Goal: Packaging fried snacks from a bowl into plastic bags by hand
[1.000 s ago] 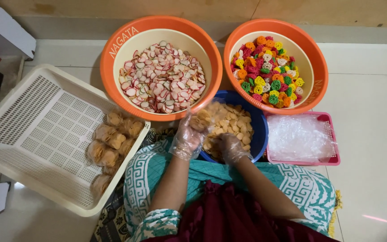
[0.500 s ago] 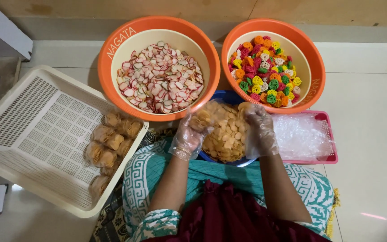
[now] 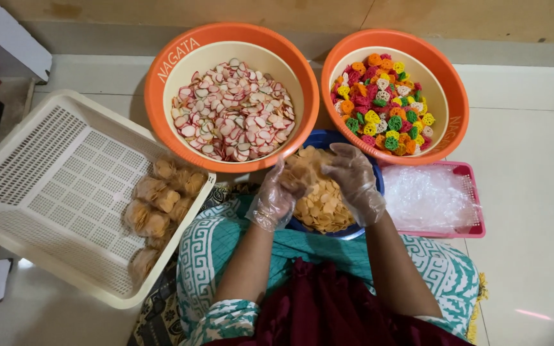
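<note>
Gloved fingers [image 3: 347, 168] above blue bowl [image 3: 376, 182] on pale tiled floor [image 3: 527, 186]

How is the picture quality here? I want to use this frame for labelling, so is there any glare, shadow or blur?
Head view: lighting is even and soft; the tubs and cream basket are sharp. The clear bags in the pink tray glare white. The floor shows faint reflections. The left hand and right hand look slightly soft.

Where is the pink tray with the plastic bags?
In the head view the pink tray sits on the floor at the right, just below the orange bowl of colourful snacks and right beside the blue bowl, near the right hand.
</note>
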